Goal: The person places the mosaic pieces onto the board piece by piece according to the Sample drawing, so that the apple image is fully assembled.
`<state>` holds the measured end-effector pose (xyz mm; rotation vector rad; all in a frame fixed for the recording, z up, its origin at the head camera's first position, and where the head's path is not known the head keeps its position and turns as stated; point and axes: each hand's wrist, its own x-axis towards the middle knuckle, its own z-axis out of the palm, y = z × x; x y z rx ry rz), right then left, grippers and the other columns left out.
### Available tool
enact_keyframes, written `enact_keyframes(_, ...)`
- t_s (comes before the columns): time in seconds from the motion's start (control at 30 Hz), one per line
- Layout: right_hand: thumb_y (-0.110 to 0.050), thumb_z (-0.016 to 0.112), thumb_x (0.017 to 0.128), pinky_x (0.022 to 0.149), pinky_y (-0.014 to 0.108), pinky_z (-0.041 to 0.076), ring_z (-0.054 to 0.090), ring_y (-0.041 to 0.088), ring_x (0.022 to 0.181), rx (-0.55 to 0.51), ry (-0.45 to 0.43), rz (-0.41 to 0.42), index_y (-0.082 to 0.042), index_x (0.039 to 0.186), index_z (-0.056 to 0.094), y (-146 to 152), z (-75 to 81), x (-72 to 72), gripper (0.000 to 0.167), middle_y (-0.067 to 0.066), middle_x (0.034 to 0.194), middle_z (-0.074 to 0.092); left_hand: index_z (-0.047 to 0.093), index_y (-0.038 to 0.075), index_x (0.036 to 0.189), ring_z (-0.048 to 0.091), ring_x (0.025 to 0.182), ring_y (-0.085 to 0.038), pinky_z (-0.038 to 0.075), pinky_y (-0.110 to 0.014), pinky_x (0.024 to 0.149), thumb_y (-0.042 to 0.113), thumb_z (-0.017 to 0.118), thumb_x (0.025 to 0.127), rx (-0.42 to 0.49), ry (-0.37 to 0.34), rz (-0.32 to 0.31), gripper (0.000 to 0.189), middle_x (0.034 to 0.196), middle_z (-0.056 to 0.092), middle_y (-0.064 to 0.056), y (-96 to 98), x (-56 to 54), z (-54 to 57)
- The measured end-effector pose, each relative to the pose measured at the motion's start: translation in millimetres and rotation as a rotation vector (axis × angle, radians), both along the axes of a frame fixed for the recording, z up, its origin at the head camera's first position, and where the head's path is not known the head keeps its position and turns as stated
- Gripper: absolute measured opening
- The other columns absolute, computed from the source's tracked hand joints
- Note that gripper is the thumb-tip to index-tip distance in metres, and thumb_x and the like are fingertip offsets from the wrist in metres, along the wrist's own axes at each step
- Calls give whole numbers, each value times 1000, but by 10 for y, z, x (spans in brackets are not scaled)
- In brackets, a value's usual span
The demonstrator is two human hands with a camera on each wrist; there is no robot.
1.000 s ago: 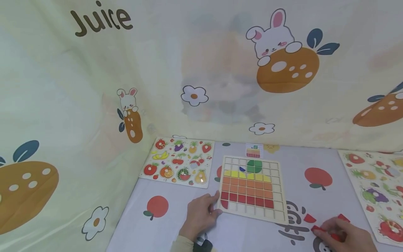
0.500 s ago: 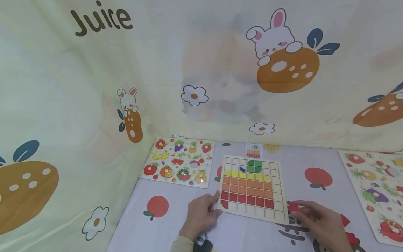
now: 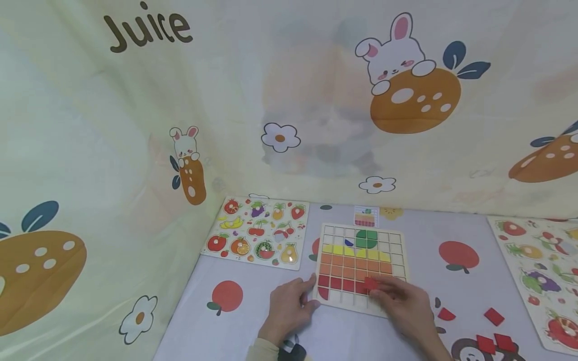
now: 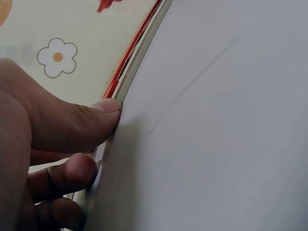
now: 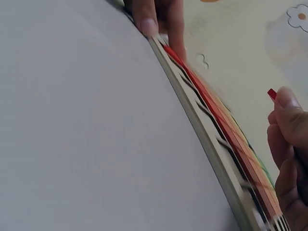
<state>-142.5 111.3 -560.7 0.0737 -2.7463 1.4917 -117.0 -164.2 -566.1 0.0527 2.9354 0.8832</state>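
Observation:
A pale wooden grid board [image 3: 398, 249] lies on the table in the head view. Green, blue, yellow, orange and red tiles fill part of its cells. My left hand [image 3: 291, 305] holds its near left corner; the left wrist view shows the thumb [image 4: 103, 115] against the edge and the other fingers curled beside it. Over the right part of the red row, my right hand [image 3: 406, 306] pinches a red tile [image 3: 371, 283] between thumb and fingertips. In the right wrist view this tile [image 5: 272, 94] is apart from the board, which stands left of it.
Several loose red tiles [image 3: 494, 316] lie at the right, one a rounded piece [image 3: 446, 314]. A small pattern card [image 3: 366, 216] lies behind the board. Fruit puzzle boards stand left [image 3: 254, 232] and right [image 3: 542, 281]. A printed curtain [image 3: 316, 100] borders the table's back and left.
My right hand has picked up a red tile from the loose ones at the right and carried it left over the board. The left hand has stayed at the corner.

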Motion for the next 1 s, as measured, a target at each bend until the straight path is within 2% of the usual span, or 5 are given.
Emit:
enact_keyframes(0.23, -19, 85, 92, 75, 19, 56, 72, 5, 81, -107, -93, 47, -13, 123, 79, -239, -28, -53, 32, 1, 98, 81, 65, 26, 147, 37, 59, -5, 29, -24, 62, 32, 83, 91, 1, -12, 5, 60, 69, 46, 13, -9, -9, -19)
enact_keyframes(0.4, -13, 89, 85, 66, 22, 52, 65, 6, 71, -87, 12, 119, -20, 109, 82, -352, -84, -59, 26, -10, 85, 77, 65, 27, 147, 38, 59, -4, 30, -23, 62, 34, 83, 91, -3, -14, 4, 59, 68, 46, 14, -15, -23, -35)
enact_keyframes(0.53, -10, 93, 76, 63, 23, 51, 60, 2, 69, -36, 151, 202, -22, 102, 83, -420, -107, -37, 30, -17, 81, 73, 64, 28, 148, 38, 58, -5, 30, -23, 62, 34, 83, 91, -10, -15, 3, 59, 69, 45, 14, -19, -25, -46)
enact_keyframes(0.63, -8, 95, 73, 66, 22, 53, 61, -2, 71, 9, 212, 229, -20, 99, 83, -458, -108, -18, 31, -19, 82, 72, 65, 28, 147, 38, 58, -5, 30, -23, 62, 34, 83, 91, -13, -2, -2, 59, 69, 46, 14, -16, -24, -40)
enact_keyframes(1.0, -20, 98, 72, 77, 25, 52, 56, -3, 79, 215, 161, 241, -24, 102, 85, -548, -92, -16, 33, -20, 84, 66, 65, 26, 147, 37, 58, -4, 29, -24, 62, 33, 84, 91, -16, 6, -4, 60, 69, 45, 14, -13, -9, -7)
